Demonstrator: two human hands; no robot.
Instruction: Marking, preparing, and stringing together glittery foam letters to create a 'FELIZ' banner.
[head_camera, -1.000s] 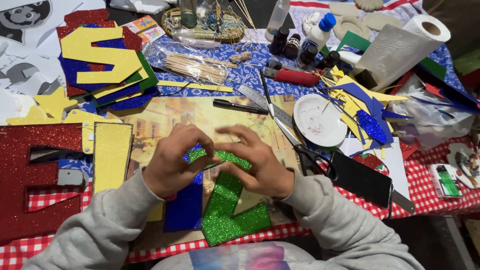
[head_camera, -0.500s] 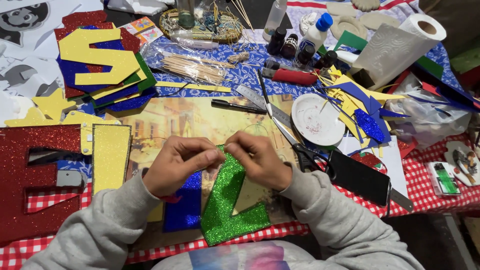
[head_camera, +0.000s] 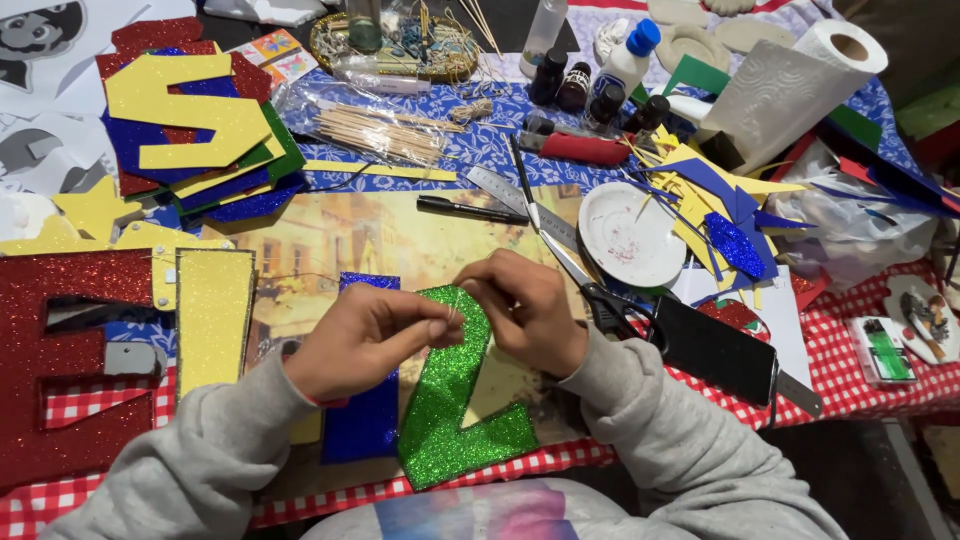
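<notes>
A green glitter foam cutout shaped like a numeral (head_camera: 452, 400) lies on the board in front of me, its top lifted between my hands. My left hand (head_camera: 372, 338) pinches its upper left edge with thumb and fingers. My right hand (head_camera: 525, 310) grips the top right of the same piece. A blue glitter foam strip (head_camera: 365, 420) lies partly under my left wrist, beside the green shape. Both sleeves are grey.
Scissors (head_camera: 590, 290), a metal ruler (head_camera: 520, 205) and a black pen (head_camera: 470, 210) lie behind my hands. A white plate (head_camera: 630, 235), a black phone (head_camera: 715, 350), a large red glitter letter (head_camera: 70, 360), a yellow strip (head_camera: 213, 320), skewers (head_camera: 385, 130), bottles and a paper towel roll (head_camera: 790, 85) crowd the table.
My hands have lifted and parted a little, uncovering more of the green cutout. My fingers now pinch its top edge instead of pressing over it.
</notes>
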